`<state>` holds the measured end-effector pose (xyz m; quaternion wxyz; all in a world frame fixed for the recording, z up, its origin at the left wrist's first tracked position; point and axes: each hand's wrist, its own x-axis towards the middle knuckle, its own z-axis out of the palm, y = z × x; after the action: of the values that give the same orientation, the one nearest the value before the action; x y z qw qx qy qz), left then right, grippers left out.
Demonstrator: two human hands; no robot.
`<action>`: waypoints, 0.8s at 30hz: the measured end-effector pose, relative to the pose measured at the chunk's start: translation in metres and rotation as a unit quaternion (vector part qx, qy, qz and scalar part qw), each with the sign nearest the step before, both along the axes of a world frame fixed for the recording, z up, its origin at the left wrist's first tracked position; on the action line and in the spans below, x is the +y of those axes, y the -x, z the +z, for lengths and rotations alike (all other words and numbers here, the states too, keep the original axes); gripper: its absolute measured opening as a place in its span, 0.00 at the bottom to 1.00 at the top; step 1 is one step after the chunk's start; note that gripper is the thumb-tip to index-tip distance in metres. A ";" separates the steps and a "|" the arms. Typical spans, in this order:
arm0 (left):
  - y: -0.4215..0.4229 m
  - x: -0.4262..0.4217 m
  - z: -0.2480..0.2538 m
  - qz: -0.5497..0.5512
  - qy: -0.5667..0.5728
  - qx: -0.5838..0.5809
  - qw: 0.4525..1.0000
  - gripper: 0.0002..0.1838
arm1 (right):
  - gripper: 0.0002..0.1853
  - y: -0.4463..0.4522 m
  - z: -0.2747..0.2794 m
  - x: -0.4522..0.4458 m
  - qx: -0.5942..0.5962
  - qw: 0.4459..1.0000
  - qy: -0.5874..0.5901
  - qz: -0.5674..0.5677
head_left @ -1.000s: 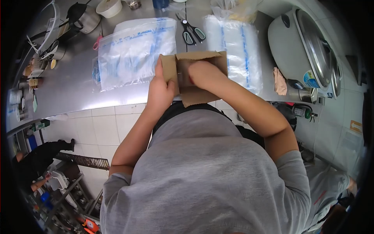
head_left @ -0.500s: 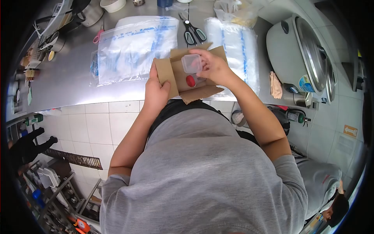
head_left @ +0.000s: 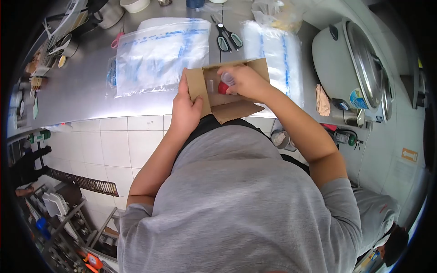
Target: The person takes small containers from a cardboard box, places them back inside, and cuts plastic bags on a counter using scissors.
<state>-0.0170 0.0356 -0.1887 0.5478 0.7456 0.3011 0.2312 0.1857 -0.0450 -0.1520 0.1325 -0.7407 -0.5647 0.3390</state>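
Note:
A small open cardboard box is held at the table's front edge, its flaps folded outward. My left hand grips the left flap, thumb on the near face and fingers behind it. Reaching into the box, my right hand has its fingers closed on a small clear plastic cup. Just below the cup is a red object, partly covered by it, of a kind I cannot make out. Another clear plastic piece shows against the box's left inner side.
Scissors lie behind the box, between two stacks of clear plastic bags. To the right stands a large lidded cooker. A pot is at the back left. Another person is behind on the right.
My right hand has gone deeper into the box. The squarish clear container it held up is no longer seen that way; a narrower clear cup shows in the fingers, and a clear piece at the left.

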 end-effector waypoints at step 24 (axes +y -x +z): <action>-0.038 0.033 0.079 -0.021 -0.107 -0.184 0.977 0.25 | 0.24 -0.006 0.090 -0.002 0.744 0.513 -0.361 -0.228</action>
<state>0.0213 0.0687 -0.1097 0.5159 0.7507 0.1528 0.3834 0.1916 -0.0470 -0.0619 0.8332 -0.2092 -0.1447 0.4909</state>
